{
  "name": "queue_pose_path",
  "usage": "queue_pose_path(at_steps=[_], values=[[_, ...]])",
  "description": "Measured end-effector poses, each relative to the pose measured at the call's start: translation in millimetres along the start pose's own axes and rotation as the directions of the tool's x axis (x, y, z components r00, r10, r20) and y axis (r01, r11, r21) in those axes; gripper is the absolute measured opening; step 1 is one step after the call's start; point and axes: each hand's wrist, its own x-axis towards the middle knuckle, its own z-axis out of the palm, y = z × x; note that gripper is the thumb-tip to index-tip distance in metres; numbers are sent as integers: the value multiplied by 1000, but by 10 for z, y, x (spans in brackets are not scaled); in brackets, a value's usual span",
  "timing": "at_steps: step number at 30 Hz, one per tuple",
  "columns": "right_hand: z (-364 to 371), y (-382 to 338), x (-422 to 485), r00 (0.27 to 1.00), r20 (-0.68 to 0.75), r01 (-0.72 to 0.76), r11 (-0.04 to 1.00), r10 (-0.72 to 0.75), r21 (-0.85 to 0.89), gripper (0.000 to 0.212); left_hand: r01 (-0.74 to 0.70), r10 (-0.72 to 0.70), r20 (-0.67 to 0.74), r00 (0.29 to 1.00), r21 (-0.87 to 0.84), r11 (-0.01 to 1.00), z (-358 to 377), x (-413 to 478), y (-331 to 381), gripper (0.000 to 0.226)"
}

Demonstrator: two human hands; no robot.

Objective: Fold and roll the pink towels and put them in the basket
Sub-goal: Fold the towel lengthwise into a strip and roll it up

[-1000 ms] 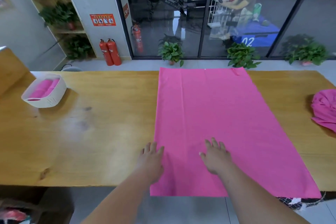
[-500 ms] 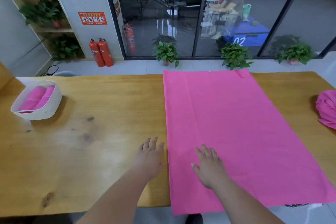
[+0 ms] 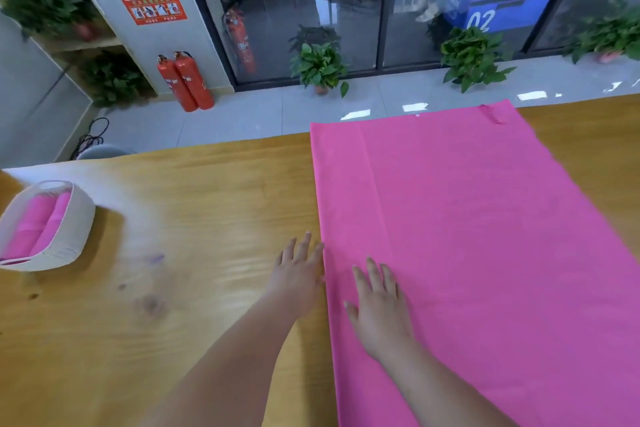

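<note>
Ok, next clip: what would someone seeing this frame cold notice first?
The big pink towel spread flat on the wooden table, filling the view's right half. Next, two open hands near its left edge: the right hand flat on the cloth, the left hand on bare wood beside it. Far left, a white basket holds rolled pink towels.

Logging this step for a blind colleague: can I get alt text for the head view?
A pink towel lies spread flat on a wooden table, with the right hand flat on it near its left edge and the left hand flat on the table beside that edge. At far left, a white basket holds rolled towels.
</note>
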Motion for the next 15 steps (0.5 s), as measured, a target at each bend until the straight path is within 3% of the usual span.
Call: queue_pose_path(at_steps=[4, 8, 15], values=[[108, -82, 68, 999, -34, 15, 1000, -15, 4, 69, -78, 80, -46, 996, 39, 996, -27, 388, 9, 70], [326, -128, -4, 999, -35, -42, 999, 42, 8, 71, -141, 140, 18, 990, 70, 987, 107, 576, -80, 70], [502, -310, -175, 989, -44, -141, 989, 138, -53, 80, -91, 89, 40, 995, 39, 995, 256, 571, -468, 82]])
